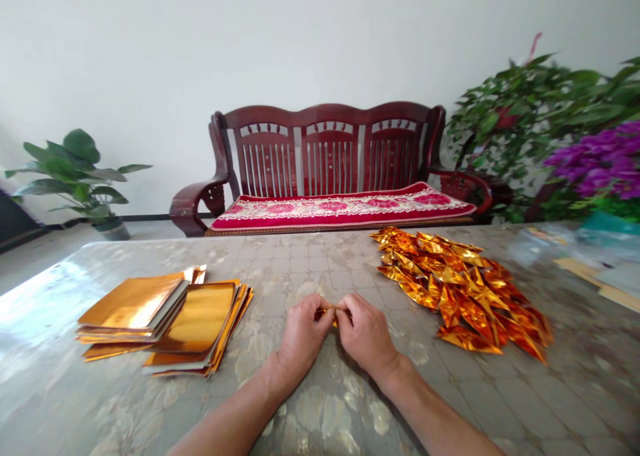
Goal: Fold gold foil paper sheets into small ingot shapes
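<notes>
My left hand (306, 323) and my right hand (366, 329) meet above the middle of the table, thumbs and fingertips pinched close together. Between them they grip a small piece of gold foil paper (335, 315), mostly covered by the fingers, so its shape is hard to make out. To the left lie stacks of flat gold foil sheets (203, 316), some showing grey undersides. A heap of folded gold foil pieces (465, 289), pointed at the ends, spreads to the right of my right hand.
The table (300, 403) has a patterned grey cover. Clear plastic packaging (543, 243) and flat card pieces (620, 296) lie at its right. Beyond stands a dark red wooden bench (330, 156) with a floral cushion (345, 207). Potted plants (83, 176) flank it, with purple flowers (600, 159) at right.
</notes>
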`<state>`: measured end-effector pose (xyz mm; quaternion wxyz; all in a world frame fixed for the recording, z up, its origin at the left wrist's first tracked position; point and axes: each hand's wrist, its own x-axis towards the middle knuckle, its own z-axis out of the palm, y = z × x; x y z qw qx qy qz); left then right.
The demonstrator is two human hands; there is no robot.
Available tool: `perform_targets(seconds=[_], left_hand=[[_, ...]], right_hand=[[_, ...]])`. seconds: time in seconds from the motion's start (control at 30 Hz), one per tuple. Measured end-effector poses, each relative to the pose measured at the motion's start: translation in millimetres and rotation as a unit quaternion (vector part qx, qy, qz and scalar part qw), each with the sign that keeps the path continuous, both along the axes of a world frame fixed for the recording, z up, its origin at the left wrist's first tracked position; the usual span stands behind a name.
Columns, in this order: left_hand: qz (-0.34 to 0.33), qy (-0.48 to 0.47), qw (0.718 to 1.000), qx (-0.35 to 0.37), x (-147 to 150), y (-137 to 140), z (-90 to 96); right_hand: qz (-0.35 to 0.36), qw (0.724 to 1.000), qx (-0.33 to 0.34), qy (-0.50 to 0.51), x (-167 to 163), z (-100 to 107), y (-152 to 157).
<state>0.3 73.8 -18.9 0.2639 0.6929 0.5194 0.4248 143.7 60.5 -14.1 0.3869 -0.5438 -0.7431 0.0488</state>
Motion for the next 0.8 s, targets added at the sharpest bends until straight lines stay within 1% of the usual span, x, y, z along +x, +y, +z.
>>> perform_targets(seconds=[0.23,0.47,0.57,0.63,0.7,0.8], left_hand=[[-0.019,-0.042,0.996,-0.076,-3.1,7.3,3.1],[-0.003,-0.051,0.997,-0.06,0.6,5.8,5.0],[-0.006,-0.059,0.996,-0.065,-0.5,7.9,4.0],[-0.013,-0.079,0.993,-0.085,-2.5,11.5,1.6],[-0.021,-0.118,0.986,-0.117,-4.2,15.4,-2.2],[-0.021,-0.179,0.972,-0.153,-4.6,18.8,-7.9]], right_hand=[[0.015,0.998,-0.05,0.045,2.7,1.1,4.1],[0.015,0.995,-0.054,0.08,0.2,1.2,5.0],[0.02,0.992,-0.074,0.103,0.2,0.2,5.8],[0.022,0.987,-0.096,0.125,1.4,-1.8,7.5],[0.019,0.979,-0.121,0.16,2.6,-5.0,10.3],[0.016,0.957,-0.171,0.235,2.7,-10.3,14.7]])
